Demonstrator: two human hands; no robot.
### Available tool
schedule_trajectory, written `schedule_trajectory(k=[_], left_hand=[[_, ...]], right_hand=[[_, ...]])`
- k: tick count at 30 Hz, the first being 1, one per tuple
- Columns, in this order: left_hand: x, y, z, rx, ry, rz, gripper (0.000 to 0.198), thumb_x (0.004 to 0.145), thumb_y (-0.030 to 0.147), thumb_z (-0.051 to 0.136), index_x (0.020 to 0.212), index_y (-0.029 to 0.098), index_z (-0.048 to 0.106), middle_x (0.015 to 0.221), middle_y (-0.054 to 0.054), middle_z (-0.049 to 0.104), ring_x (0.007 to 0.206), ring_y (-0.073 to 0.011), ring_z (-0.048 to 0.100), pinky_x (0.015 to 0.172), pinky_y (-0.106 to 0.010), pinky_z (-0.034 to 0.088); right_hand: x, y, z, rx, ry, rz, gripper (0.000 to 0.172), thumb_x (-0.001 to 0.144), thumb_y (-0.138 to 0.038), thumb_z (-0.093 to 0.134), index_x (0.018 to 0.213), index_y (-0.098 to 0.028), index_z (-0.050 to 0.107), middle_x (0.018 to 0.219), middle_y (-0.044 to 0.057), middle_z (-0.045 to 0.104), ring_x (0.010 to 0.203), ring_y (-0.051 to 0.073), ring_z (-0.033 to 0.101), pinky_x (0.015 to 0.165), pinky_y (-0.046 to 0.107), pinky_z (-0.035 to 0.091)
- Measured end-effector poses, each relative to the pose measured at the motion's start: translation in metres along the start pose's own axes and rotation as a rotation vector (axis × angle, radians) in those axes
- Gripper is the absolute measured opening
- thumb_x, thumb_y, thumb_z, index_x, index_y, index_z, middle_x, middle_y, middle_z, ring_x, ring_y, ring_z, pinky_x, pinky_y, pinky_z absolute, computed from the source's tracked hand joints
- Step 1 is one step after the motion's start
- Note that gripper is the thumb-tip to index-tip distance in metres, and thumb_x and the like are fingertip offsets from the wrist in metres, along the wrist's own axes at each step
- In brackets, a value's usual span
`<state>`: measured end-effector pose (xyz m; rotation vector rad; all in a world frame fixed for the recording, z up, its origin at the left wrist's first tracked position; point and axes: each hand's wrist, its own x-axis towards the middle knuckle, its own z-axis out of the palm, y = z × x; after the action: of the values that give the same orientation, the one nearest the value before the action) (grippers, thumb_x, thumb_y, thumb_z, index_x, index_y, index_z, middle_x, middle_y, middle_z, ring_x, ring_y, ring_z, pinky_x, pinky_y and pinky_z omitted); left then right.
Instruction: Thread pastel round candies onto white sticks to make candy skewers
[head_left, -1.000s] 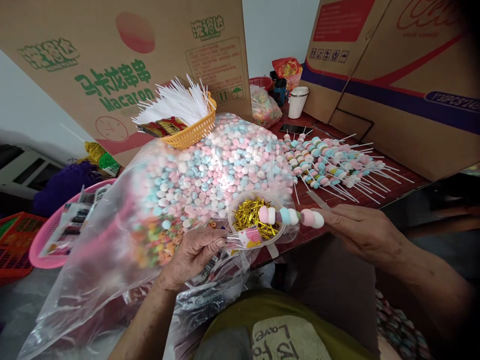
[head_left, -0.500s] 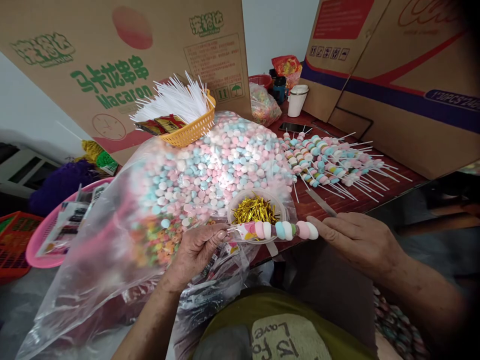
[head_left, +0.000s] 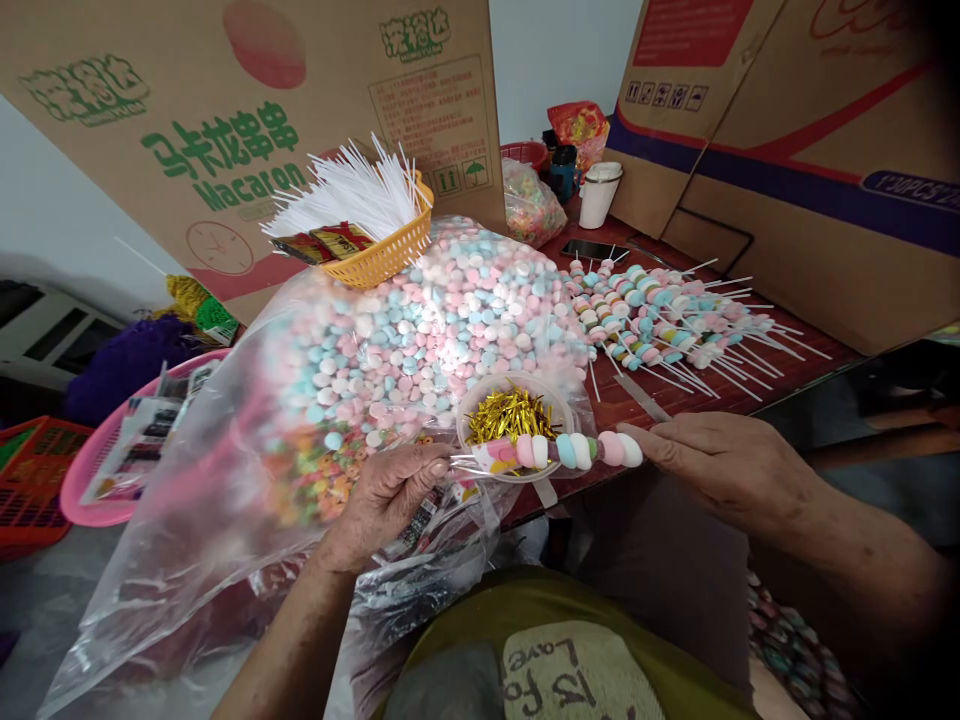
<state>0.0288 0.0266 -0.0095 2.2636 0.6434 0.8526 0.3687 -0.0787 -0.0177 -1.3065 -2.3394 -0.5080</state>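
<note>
A skewer of pink, white and blue marshmallows [head_left: 576, 451] lies level in front of me, partly in a clear sleeve with a pink and yellow print. The thumb and fingers of my left hand [head_left: 397, 490] pinch the sleeve and stick at its left end. My right hand [head_left: 731, 465] is at the other end, its fingers closed together against the last marshmallow; their exact grip is partly hidden. Just behind the skewer is a clear round tub [head_left: 561, 408] holding gold twist ties [head_left: 514, 415].
A big clear bag of marshmallows [head_left: 450, 310] fills the middle, with a yellow basket [head_left: 382, 255] of white sticks on it. Finished marshmallow skewers [head_left: 667, 310] are piled at the right. Cardboard boxes [head_left: 322, 60] stand behind; a pink basket [head_left: 79, 480] is at the left.
The skewer has shifted slightly right and up in the picture. My right fingers have moved a little right, staying at its end, while my left hand keeps its pinch.
</note>
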Motion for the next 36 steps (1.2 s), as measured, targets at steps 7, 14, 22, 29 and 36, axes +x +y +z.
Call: schedule_trajectory(k=[7, 14, 22, 29, 36], left_hand=[[-0.001, -0.002, 0.002, 0.034, -0.014, -0.005, 0.024, 0.09, 0.02, 0.053, 0.108, 0.021, 0.07, 0.093, -0.006, 0.075, 0.078, -0.0149, 0.07, 0.067, -0.021, 0.054], [0.002, 0.001, 0.004, -0.026, -0.002, -0.027, 0.026, 0.09, 0.018, 0.053, 0.11, 0.024, 0.069, 0.096, -0.004, 0.075, 0.078, -0.0138, 0.069, 0.069, -0.021, 0.054], [-0.001, 0.0, 0.007, -0.064, 0.009, -0.126, 0.025, 0.091, 0.025, 0.052, 0.105, 0.02, 0.071, 0.103, -0.007, 0.074, 0.081, -0.0161, 0.07, 0.075, -0.026, 0.056], [0.005, 0.002, 0.006, -0.044, -0.178, -0.189, 0.027, 0.093, 0.025, 0.049, 0.108, 0.021, 0.071, 0.096, -0.004, 0.075, 0.075, -0.0146, 0.069, 0.067, -0.021, 0.055], [0.007, 0.001, 0.002, -0.081, -0.169, -0.179, 0.028, 0.092, 0.031, 0.049, 0.097, 0.018, 0.074, 0.085, -0.005, 0.076, 0.069, -0.0143, 0.068, 0.061, -0.021, 0.053]], right_hand=[[-0.001, -0.002, -0.003, -0.053, 0.072, -0.07, 0.045, 0.085, -0.001, 0.049, 0.127, -0.016, 0.051, 0.089, 0.006, 0.07, 0.077, 0.018, 0.063, 0.071, 0.033, 0.051], [0.005, -0.009, -0.002, -0.051, 0.144, -0.014, 0.044, 0.083, 0.001, 0.048, 0.124, -0.014, 0.051, 0.09, 0.008, 0.07, 0.077, 0.018, 0.065, 0.068, 0.03, 0.053], [0.001, -0.009, -0.002, -0.151, 0.07, -0.123, 0.046, 0.085, -0.001, 0.044, 0.13, -0.012, 0.046, 0.084, 0.006, 0.068, 0.072, 0.019, 0.06, 0.059, 0.033, 0.047], [0.006, -0.002, -0.01, -0.232, -0.025, -0.172, 0.035, 0.086, -0.003, 0.044, 0.116, -0.015, 0.058, 0.087, 0.007, 0.066, 0.071, 0.018, 0.055, 0.063, 0.034, 0.041], [0.004, 0.001, 0.001, -0.073, 0.038, -0.128, 0.034, 0.089, -0.001, 0.042, 0.119, -0.013, 0.052, 0.09, 0.006, 0.068, 0.078, 0.017, 0.058, 0.066, 0.031, 0.044]])
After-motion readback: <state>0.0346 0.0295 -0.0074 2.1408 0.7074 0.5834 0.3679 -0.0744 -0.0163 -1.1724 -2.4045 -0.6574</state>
